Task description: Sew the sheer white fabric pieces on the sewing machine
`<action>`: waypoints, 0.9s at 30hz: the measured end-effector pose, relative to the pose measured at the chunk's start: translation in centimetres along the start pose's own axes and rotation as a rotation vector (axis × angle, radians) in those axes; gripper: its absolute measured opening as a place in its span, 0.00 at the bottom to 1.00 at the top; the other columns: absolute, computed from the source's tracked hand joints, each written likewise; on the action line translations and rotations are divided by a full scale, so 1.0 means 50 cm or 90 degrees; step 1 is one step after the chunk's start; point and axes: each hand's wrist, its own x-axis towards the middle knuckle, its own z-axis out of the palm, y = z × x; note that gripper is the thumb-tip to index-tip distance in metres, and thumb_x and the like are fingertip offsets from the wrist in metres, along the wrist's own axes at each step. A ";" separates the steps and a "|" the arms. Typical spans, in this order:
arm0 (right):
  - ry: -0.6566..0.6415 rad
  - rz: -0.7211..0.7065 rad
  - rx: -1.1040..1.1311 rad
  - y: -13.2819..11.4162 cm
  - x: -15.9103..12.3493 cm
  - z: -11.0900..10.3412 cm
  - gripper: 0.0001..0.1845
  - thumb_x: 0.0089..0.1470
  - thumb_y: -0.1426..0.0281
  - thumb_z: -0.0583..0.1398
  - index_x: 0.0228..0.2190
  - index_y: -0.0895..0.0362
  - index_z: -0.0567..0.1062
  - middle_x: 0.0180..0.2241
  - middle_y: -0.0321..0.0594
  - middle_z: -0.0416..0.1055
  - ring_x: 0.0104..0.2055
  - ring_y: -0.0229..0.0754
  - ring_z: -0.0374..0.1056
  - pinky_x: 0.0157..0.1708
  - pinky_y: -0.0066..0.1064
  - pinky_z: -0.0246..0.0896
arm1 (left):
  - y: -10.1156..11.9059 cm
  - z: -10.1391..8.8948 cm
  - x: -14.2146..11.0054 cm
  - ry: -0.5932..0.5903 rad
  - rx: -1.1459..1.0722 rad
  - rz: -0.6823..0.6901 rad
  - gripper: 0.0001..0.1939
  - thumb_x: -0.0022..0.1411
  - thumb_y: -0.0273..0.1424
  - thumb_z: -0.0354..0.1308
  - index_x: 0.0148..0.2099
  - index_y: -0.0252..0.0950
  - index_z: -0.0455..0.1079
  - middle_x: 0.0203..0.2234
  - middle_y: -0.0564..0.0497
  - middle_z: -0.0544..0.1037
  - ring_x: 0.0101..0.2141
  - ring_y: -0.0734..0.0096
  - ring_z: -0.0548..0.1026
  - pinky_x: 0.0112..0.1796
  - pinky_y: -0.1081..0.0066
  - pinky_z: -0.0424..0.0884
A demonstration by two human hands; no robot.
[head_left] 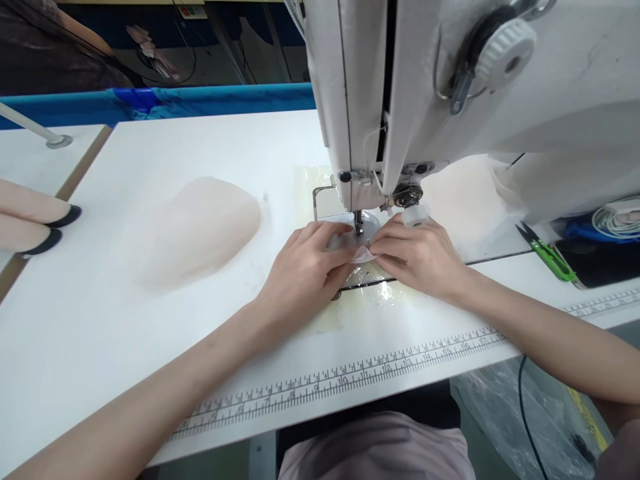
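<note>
Beside the presser foot (359, 224), sheer, whitish, peaked fabric (363, 255) is pinched by left hand (313, 261) and right hand (421, 256).

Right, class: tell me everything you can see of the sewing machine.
The sewing machine has a bulky off-white body, apparently painted metal. A ribbed white dial faces the camera, and a dark vertical slot runs down its head. It looms over the white table, its top and right side cut off by the frame. Its metal presser foot sits between the left hand and right hand; its contact with the cloth is unclear.
</note>
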 end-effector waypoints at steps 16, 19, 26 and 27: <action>-0.002 -0.083 -0.087 -0.014 -0.007 -0.019 0.14 0.57 0.79 0.57 0.27 0.55 0.79 0.30 0.31 0.79 0.34 0.36 0.72 0.38 0.32 0.55 | 0.028 -0.018 -0.034 0.017 0.134 0.149 0.12 0.66 0.25 0.54 0.50 0.36 0.73 0.49 0.46 0.78 0.51 0.60 0.75 0.56 0.51 0.66; -0.012 -0.078 -0.091 -0.012 -0.007 -0.017 0.13 0.58 0.78 0.57 0.27 0.54 0.79 0.32 0.31 0.79 0.35 0.37 0.71 0.37 0.32 0.55 | 0.024 -0.018 -0.031 0.011 0.126 0.145 0.13 0.66 0.25 0.53 0.51 0.36 0.72 0.49 0.45 0.78 0.51 0.60 0.75 0.56 0.49 0.66; 0.008 -0.061 -0.101 0.004 -0.002 0.000 0.12 0.59 0.78 0.57 0.32 0.54 0.80 0.34 0.31 0.80 0.35 0.37 0.71 0.36 0.32 0.57 | 0.005 -0.012 -0.012 0.027 0.117 0.127 0.12 0.68 0.27 0.52 0.50 0.37 0.73 0.47 0.46 0.79 0.50 0.57 0.76 0.57 0.43 0.63; 0.003 -0.056 -0.101 0.006 0.000 0.003 0.12 0.59 0.78 0.57 0.32 0.54 0.80 0.35 0.31 0.80 0.35 0.37 0.71 0.36 0.32 0.57 | 0.002 -0.010 -0.009 0.031 0.119 0.126 0.11 0.68 0.28 0.52 0.50 0.37 0.73 0.47 0.46 0.79 0.49 0.57 0.76 0.57 0.42 0.63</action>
